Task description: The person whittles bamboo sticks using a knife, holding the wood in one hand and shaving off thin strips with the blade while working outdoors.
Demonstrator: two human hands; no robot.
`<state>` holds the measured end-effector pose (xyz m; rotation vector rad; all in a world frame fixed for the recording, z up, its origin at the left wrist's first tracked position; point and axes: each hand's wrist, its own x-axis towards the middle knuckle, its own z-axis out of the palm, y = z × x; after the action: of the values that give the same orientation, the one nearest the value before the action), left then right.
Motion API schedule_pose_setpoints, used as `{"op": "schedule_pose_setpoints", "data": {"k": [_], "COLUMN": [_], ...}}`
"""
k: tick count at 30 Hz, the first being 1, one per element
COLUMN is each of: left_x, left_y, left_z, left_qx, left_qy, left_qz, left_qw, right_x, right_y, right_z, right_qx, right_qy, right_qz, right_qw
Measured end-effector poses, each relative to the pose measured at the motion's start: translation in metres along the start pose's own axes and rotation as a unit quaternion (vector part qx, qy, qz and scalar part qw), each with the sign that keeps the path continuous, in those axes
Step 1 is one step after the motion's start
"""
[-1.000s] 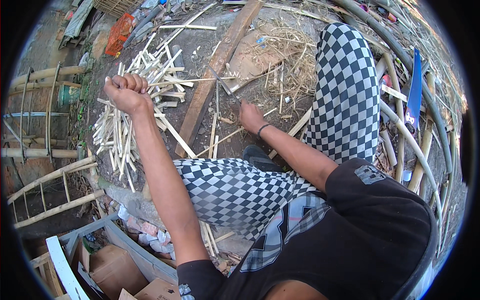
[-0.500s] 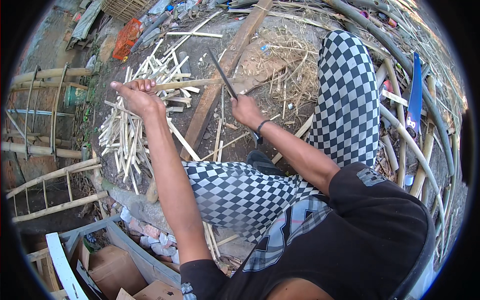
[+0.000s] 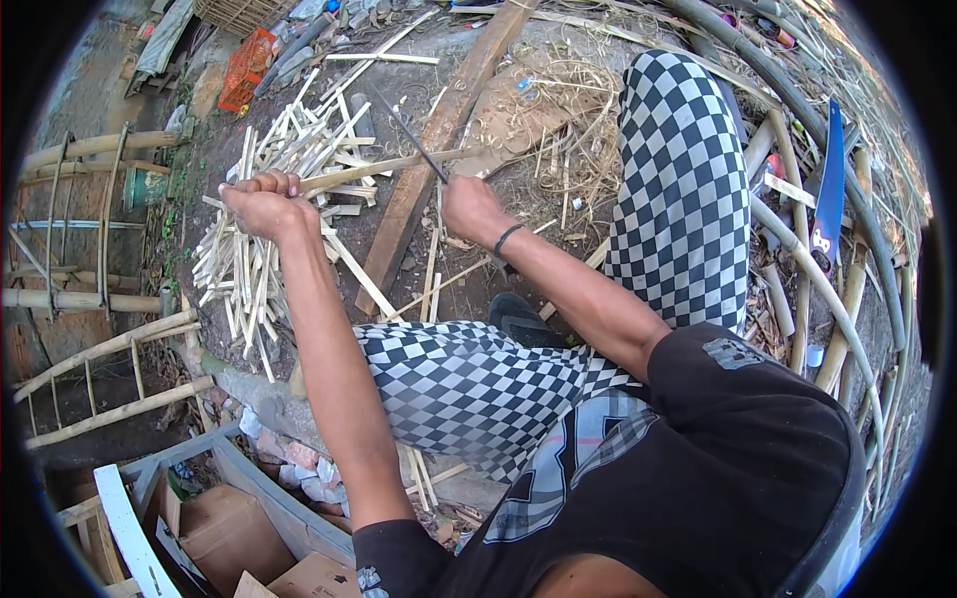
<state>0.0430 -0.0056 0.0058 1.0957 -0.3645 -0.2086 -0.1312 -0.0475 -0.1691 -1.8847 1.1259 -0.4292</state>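
My left hand is closed around one end of a flat bamboo strip, which points right across a wooden beam. My right hand grips a long dark knife whose handle is hidden in the fist. The blade slants up and left, crossing the strip near its far end. Whether the edge bites into the strip, I cannot tell. Under and beside my left hand lies a heap of split pale strips. Thin curled shavings cover the ground beyond my right hand.
A blue handsaw leans among bamboo poles on the right. At the far left stand an orange crate and bamboo ladder-like frames. Cardboard boxes sit at the lower left. My checkered trouser legs flank the work area.
My right hand and the knife have shifted left along the strip. The fingers of my left hand look more tightly curled, and the strip's far end has moved slightly left.
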Motion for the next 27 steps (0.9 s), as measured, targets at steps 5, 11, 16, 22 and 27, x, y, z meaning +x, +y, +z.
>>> {"op": "schedule_pose_setpoints", "data": {"k": [5, 11, 16, 22, 27], "left_x": [-0.007, -0.007, -0.005, 0.002, 0.001], "left_y": [0.007, 0.003, 0.007, 0.01, 0.012], "left_z": [0.008, 0.008, 0.019, 0.014, 0.009], "left_qx": [0.022, 0.021, 0.024, 0.008, -0.053], "left_qy": [-0.017, 0.003, -0.02, -0.082, -0.278], "left_qz": [0.011, -0.007, 0.019, 0.001, -0.063], "left_qw": [1.0, 1.0, 0.999, 0.997, 0.957], "right_x": [-0.013, 0.028, 0.005, -0.004, -0.013], "right_y": [-0.027, 0.137, 0.051, -0.016, -0.027], "right_z": [0.002, 0.023, 0.035, -0.009, -0.007], "right_qx": [0.023, -0.012, 0.044, 0.041, 0.102], "right_qy": [0.019, 0.001, 0.05, 0.037, 0.053], "right_qz": [-0.095, 0.152, 0.071, -0.1, -0.116], "right_qw": [0.995, 0.988, 0.995, 0.993, 0.987]}}
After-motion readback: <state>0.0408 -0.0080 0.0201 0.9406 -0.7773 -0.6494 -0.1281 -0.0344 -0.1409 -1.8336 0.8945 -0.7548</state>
